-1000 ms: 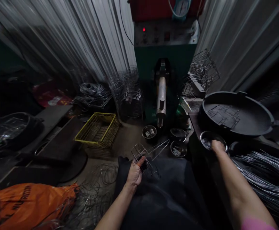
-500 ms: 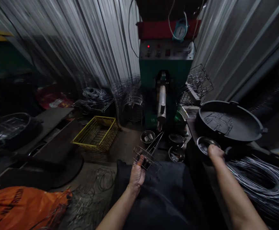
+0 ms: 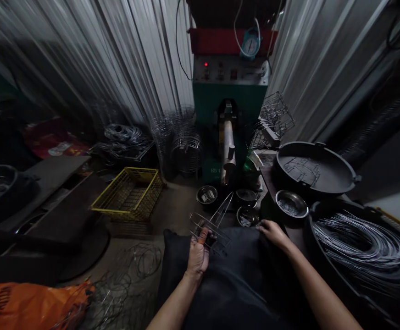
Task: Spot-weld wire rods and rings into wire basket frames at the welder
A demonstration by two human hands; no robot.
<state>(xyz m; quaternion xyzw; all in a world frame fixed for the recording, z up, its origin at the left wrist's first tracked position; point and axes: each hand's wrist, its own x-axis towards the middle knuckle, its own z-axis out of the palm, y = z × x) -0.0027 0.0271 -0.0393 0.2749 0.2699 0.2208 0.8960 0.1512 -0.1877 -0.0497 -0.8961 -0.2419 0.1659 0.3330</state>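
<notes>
My left hand (image 3: 198,252) is closed around a small wire frame (image 3: 217,224), whose long prongs point up toward the machine. My right hand (image 3: 271,231) is over the dark cloth on my lap, its fingers pinched together at a small bowl's edge; whatever they hold is too small to name. Right of it is a metal bowl (image 3: 291,204) with small pieces inside. The machine's metal arm (image 3: 228,146) extends above the wire frame. Under its tip is a bowl of small metal pieces (image 3: 207,195), with another such bowl (image 3: 247,216) to its right.
A yellow wire basket (image 3: 129,192) stands on the floor at left. At right are a round black pan (image 3: 317,167) and a tub holding coiled wire (image 3: 365,243). An orange sack (image 3: 31,305) and loose wire rings (image 3: 127,275) lie at lower left.
My right hand has come out of the metal bowl at right and moved left toward the wire frame. My left hand still holds the frame. The view has shifted slightly to the right.
</notes>
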